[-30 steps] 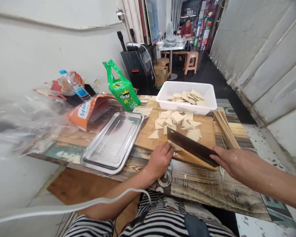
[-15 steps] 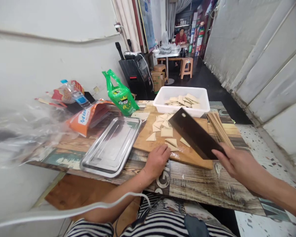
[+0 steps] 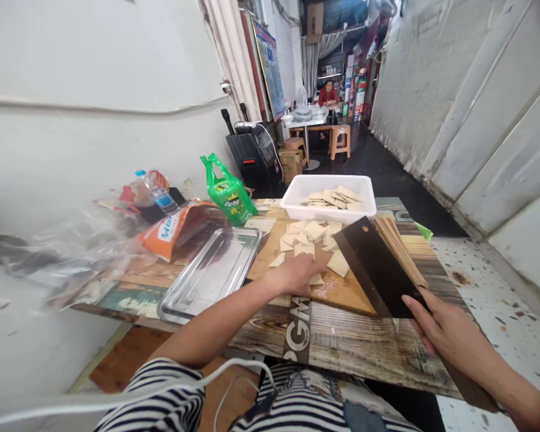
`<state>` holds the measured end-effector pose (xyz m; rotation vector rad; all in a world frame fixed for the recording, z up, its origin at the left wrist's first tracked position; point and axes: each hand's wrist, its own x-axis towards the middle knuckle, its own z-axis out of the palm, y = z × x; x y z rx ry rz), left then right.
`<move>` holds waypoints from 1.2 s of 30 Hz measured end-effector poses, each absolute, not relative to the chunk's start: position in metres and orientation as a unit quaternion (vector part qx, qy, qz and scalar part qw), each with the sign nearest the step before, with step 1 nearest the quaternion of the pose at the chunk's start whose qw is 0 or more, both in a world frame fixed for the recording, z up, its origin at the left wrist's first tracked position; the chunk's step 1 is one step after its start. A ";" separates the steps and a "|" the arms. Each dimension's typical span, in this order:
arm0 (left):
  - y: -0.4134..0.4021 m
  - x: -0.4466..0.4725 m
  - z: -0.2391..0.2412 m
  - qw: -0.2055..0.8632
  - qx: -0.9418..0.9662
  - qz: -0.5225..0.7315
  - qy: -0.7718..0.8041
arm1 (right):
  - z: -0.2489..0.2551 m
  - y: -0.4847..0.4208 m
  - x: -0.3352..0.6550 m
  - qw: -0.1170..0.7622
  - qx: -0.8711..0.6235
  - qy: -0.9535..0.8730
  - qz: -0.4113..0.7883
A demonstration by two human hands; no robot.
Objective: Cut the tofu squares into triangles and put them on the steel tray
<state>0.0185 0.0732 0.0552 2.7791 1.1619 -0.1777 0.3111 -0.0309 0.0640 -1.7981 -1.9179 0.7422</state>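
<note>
My right hand is wrapped round the handle end of a dark, broad cleaver. The blade is tilted, above the right side of the wooden cutting board. My left hand lies low over the board with curled fingers closed on a pale dried tofu slice, whose edge shows beneath them. Another tofu slice lies to the right of the fingers. Several cut pieces are heaped behind the hand, some of them triangular.
Behind the board stands a white plastic tub holding more slices. Skewers lie on the right, partly behind the blade. To the left are a metal tray, an orange packet and a green bag. A person sits far back.
My left hand has reached farther over the board onto the slices. The cleaver has shifted right and lower in view, over the board's right side. The whole view has tilted upward.
</note>
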 end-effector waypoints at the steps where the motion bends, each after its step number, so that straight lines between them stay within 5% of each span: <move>1: 0.072 0.021 0.059 0.059 0.915 -0.066 0.393 | 0.062 -0.033 0.311 0.216 -0.650 -0.672 0.284; 15: 0.149 -0.038 0.093 0.134 0.850 0.038 0.508 | 0.045 -0.044 0.308 0.328 -0.642 -0.578 0.382; 22: 0.190 -0.008 0.121 0.044 0.865 0.115 0.486 | 0.035 -0.040 0.311 0.356 -0.651 -0.541 0.396; 27: 0.153 0.060 0.092 0.060 0.928 0.033 0.367 | 0.029 -0.037 0.321 0.334 -0.664 -0.541 0.394; 36: 0.085 0.102 0.071 0.038 0.845 -0.034 0.532 | 0.047 -0.042 0.319 0.320 -0.677 -0.553 0.366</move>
